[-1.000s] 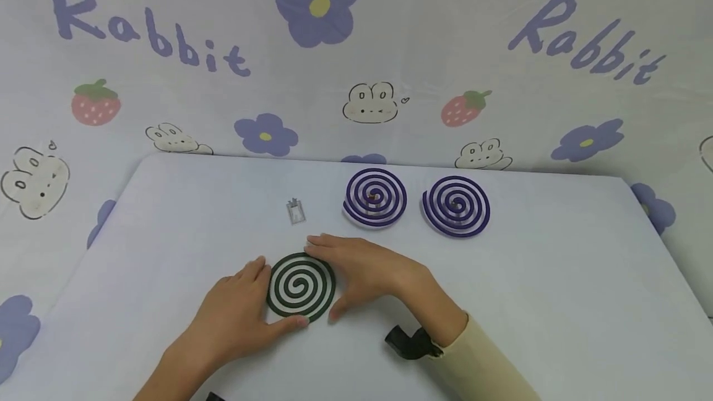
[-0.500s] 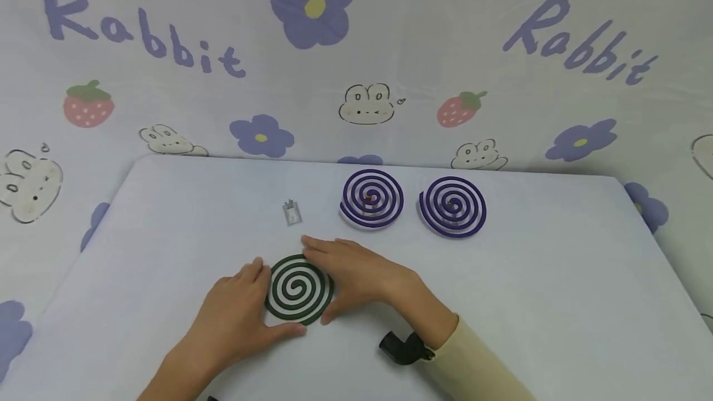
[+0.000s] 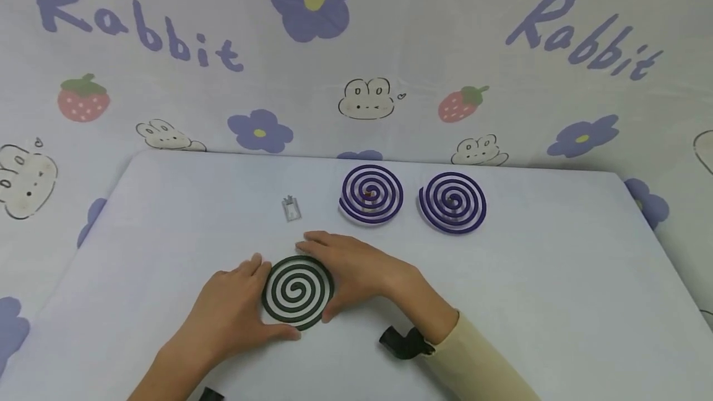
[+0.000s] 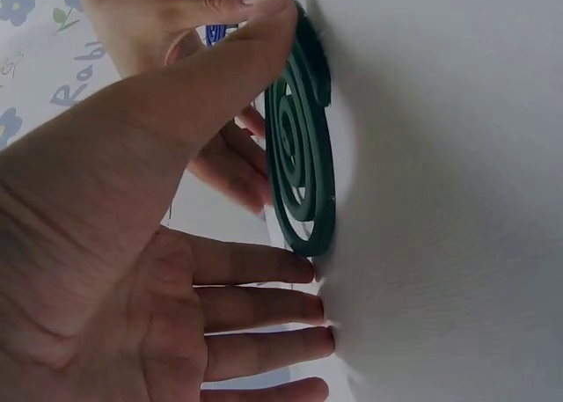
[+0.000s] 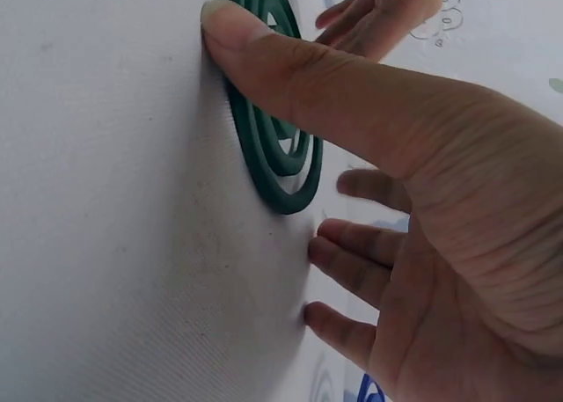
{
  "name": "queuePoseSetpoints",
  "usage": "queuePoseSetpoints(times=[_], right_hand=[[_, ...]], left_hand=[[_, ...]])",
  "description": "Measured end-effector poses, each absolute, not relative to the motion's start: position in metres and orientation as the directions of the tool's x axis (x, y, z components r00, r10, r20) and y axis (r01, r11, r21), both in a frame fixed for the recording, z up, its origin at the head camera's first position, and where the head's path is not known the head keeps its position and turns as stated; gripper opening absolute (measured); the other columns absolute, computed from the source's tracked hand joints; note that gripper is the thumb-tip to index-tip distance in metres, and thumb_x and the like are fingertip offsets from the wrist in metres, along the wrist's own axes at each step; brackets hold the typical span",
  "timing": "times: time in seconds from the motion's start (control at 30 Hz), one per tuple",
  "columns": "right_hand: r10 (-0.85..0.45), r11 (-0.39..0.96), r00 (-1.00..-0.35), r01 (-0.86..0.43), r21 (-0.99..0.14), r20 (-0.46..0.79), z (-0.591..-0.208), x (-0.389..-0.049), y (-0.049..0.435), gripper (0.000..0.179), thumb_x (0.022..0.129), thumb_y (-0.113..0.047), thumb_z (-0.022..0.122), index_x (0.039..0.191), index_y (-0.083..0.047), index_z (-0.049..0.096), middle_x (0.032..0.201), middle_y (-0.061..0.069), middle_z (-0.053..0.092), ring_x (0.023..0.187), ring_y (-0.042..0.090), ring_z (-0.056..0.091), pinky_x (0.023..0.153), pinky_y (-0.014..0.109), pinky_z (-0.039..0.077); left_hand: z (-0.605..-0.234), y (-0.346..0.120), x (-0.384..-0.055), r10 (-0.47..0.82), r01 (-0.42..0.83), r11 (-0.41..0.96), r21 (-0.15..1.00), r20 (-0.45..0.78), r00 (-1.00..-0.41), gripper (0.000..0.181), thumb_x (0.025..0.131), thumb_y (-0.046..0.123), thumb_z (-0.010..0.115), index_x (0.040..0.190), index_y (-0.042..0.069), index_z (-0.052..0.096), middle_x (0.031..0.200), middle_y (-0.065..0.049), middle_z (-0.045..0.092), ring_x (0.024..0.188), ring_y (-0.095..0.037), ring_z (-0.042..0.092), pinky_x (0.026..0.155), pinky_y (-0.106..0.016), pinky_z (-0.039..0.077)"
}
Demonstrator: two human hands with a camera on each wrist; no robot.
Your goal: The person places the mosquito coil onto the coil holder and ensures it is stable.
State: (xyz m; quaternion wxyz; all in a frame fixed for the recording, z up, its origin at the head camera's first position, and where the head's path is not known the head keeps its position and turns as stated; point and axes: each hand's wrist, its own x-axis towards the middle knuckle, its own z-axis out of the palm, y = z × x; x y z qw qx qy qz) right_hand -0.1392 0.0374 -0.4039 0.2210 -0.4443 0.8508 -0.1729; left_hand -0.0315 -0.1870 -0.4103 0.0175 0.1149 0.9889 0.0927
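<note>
A dark green mosquito coil [image 3: 298, 290] lies on the white table between my two hands. My left hand [image 3: 236, 311] is spread around its left side, fingertips at the upper left rim and thumb near the front edge. In the left wrist view the fingers [image 4: 259, 307] are straight, and the thumb overlaps the coil's rim. My right hand [image 3: 356, 271] arches around the right side. Its thumb is by the lower right rim, and its loosely bent fingers reach past the back edge. The right wrist view shows those fingers [image 5: 356, 266] apart from the coil.
Two purple mosquito coils [image 3: 372, 193] [image 3: 453, 202] sit raised toward the back of the table, something small showing beneath each. Left of them lies a small metal coil stand [image 3: 289, 200]. A cloth printed with rabbits, flowers and strawberries [image 3: 459, 106] hangs behind the table [image 3: 529, 289].
The green coil has shifted slightly toward me. My left thumb has slid from over its front rim to just off it, and my right fingertips have drawn back from its far edge.
</note>
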Motion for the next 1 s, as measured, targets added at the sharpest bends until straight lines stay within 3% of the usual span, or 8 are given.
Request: queuePoseSetpoints(times=[0.2, 0.5, 0.7, 1.0], right_hand=[[-0.819, 0.569, -0.513, -0.670, -0.477, -0.257, -0.4054, -0.1363, 0.0418, 0.112, 0.071, -0.045, 0.099, 0.163, -0.020, 0.041, 0.176, 0.007, 0.029, 0.163, 0.030, 0.030, 0.134, 0.049, 0.026], [-0.835, 0.541, -0.503, -0.679, -0.496, -0.223, -0.4059, -0.1389, 0.0358, 0.108, 0.075, -0.042, 0.097, 0.163, -0.013, 0.040, 0.175, 0.008, 0.032, 0.162, 0.030, 0.033, 0.134, 0.047, 0.028], [-0.847, 0.526, -0.485, -0.701, -0.481, -0.219, -0.4087, -0.1399, 0.0344, 0.113, 0.075, -0.048, 0.095, 0.164, -0.007, 0.037, 0.176, 0.008, 0.030, 0.162, 0.030, 0.032, 0.134, 0.047, 0.027], [-0.846, 0.529, -0.488, -0.715, -0.457, -0.216, -0.4102, -0.1403, 0.0375, 0.112, 0.076, -0.052, 0.094, 0.163, -0.008, 0.039, 0.176, 0.007, 0.030, 0.162, 0.029, 0.032, 0.133, 0.048, 0.029]], left_hand=[[-0.4116, -0.1812, -0.0326, 0.240, 0.225, 0.954, 0.197, -0.055, -0.969, 0.103, 0.064, 0.070, 0.090, 0.132, -0.002, 0.062, 0.139, -0.027, 0.067, 0.128, -0.040, 0.068, 0.091, -0.056, 0.060], [-0.4064, -0.1896, -0.0324, 0.226, 0.211, 0.952, 0.220, -0.047, -0.973, 0.096, 0.069, 0.060, 0.093, 0.137, 0.000, 0.060, 0.139, -0.026, 0.068, 0.126, -0.041, 0.069, 0.094, -0.057, 0.059], [-0.4081, -0.1898, -0.0336, 0.216, 0.205, 0.963, 0.175, -0.047, -0.975, 0.102, 0.068, 0.066, 0.091, 0.138, -0.003, 0.062, 0.139, -0.027, 0.068, 0.126, -0.041, 0.069, 0.096, -0.057, 0.058], [-0.4103, -0.1876, -0.0381, 0.230, 0.228, 0.963, 0.144, 0.000, -0.973, 0.100, 0.064, 0.071, 0.090, 0.129, -0.001, 0.068, 0.132, -0.026, 0.073, 0.119, -0.039, 0.072, 0.093, -0.055, 0.059]])
